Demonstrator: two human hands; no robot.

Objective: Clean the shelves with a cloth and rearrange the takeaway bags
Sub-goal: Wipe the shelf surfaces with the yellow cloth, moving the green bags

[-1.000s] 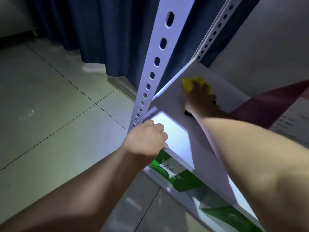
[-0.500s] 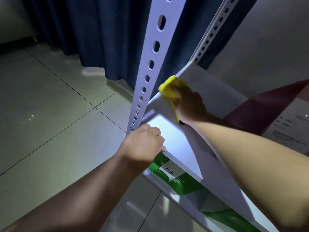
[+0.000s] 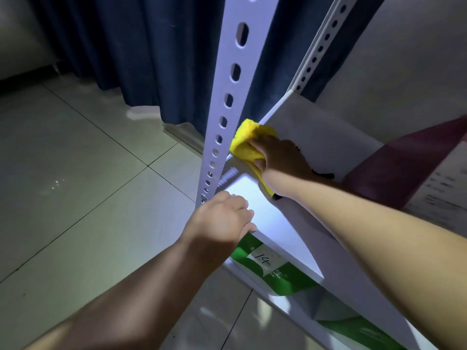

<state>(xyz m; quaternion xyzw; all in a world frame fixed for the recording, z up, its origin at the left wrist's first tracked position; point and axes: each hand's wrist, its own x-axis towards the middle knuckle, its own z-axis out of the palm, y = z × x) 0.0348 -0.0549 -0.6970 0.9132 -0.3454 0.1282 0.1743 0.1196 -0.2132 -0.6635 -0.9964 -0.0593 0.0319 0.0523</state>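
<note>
Cloth (image 3: pixel 249 144), yellow, lies pressed under the right hand (image 3: pixel 281 157) at the shelf's (image 3: pixel 323 137) left edge, long axis running toward the viewer, its near end hidden. Left hand (image 3: pixel 222 223) fingers curl over the shelf's front corner.

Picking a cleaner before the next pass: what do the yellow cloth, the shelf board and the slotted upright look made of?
Yellow cloth: soft, fuzzy pile, probably microfibre; it bunches under the right hand.
Shelf board: smooth matt white sheet, likely painted metal.
Slotted upright: thin white punched strip, bolted; likely painted steel.
</note>
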